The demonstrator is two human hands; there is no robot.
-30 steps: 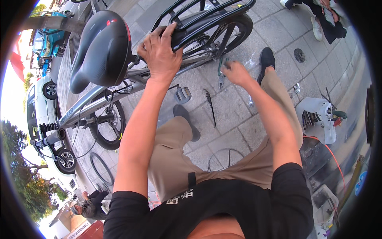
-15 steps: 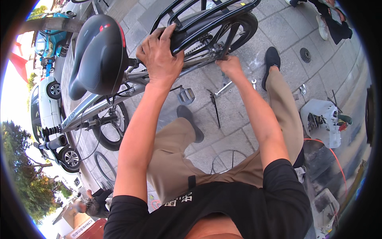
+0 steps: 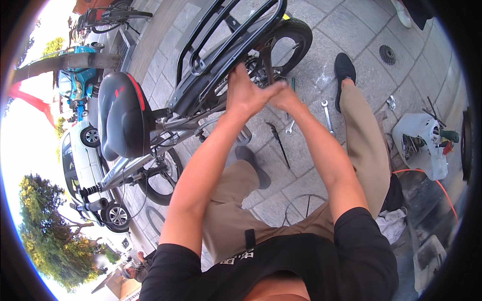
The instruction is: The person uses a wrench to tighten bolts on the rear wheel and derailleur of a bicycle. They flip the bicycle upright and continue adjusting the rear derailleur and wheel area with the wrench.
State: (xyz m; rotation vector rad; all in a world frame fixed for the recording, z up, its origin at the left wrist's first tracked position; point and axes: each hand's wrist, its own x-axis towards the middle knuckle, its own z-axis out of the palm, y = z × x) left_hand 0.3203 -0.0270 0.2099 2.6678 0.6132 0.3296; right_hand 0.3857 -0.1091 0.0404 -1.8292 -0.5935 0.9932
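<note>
In the head view, the only one given, a whitish cut-open plastic jug (image 3: 434, 163) is seen on the ground at the right, filled with a jumble of metal tools; a green handle (image 3: 448, 135) and a red one stick out. The bicycle (image 3: 193, 95) is placed ahead and to the left, with its rear wheel (image 3: 301, 42) at upper centre. Beside that wheel the hands are brought together, overlapping in view. The left hand (image 3: 246, 95) is held under the rear rack (image 3: 232, 22), its fingertips hidden, so its grip cannot be told. The right hand (image 3: 285, 98) is blurred, its fingers partly covered by the left thumb; whether anything is clamped cannot be told. One wrench (image 3: 328, 116) is fully seen; another (image 3: 289, 126) is partly concealed by the right forearm. A co-worker's shoe (image 3: 401, 13) is cut off at the top.
</note>
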